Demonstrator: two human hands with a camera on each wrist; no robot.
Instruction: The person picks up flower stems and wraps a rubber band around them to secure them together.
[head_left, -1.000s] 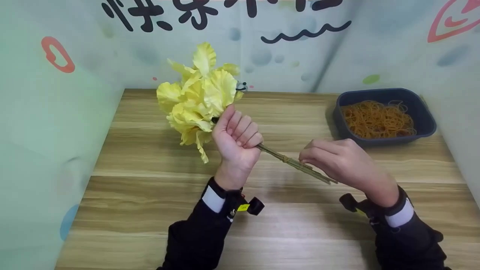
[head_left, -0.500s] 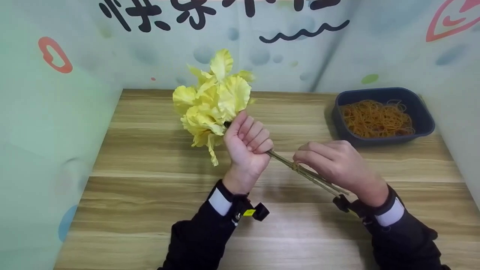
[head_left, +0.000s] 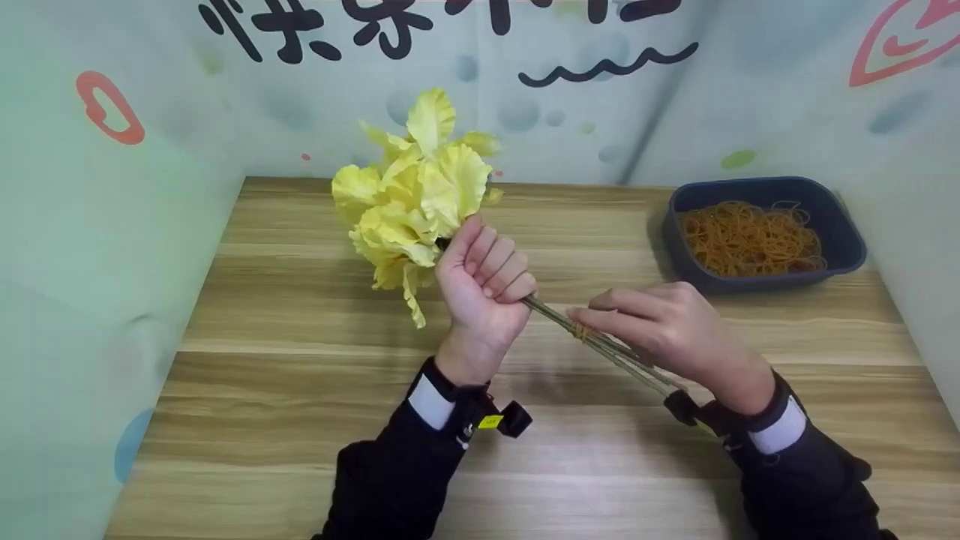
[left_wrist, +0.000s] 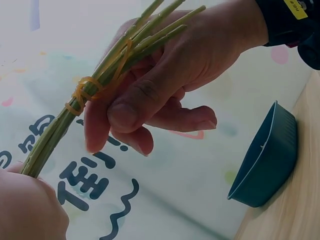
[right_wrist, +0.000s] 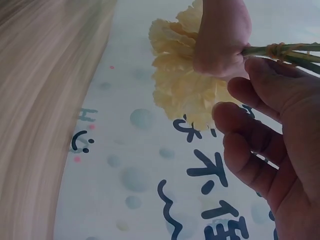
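My left hand (head_left: 486, 289) grips a bunch of yellow artificial flowers (head_left: 416, 187) by their stems, just under the blooms. The bare stems (left_wrist: 110, 70) slant down to the right past that fist. Partway along them, a rubber band (left_wrist: 82, 92) is wound in several turns, and one slack loop of it runs further toward the stem ends. My right hand (head_left: 667, 330) lies alongside the stems near the band, its fingers loosely bent; in the right wrist view the thumb (right_wrist: 265, 75) is right beside the stems. Nothing is plainly pinched between its fingers.
At the back right of the wooden table (head_left: 315, 420) stands a dark blue plastic box (head_left: 765, 283) holding a heap of rubber bands (head_left: 750, 240). A printed backdrop (head_left: 570, 142) rises behind and at both sides.
The bunch and my left hand shifted right, then slightly back left. My right hand moved left along the stems to the band, and its fingers have loosened.
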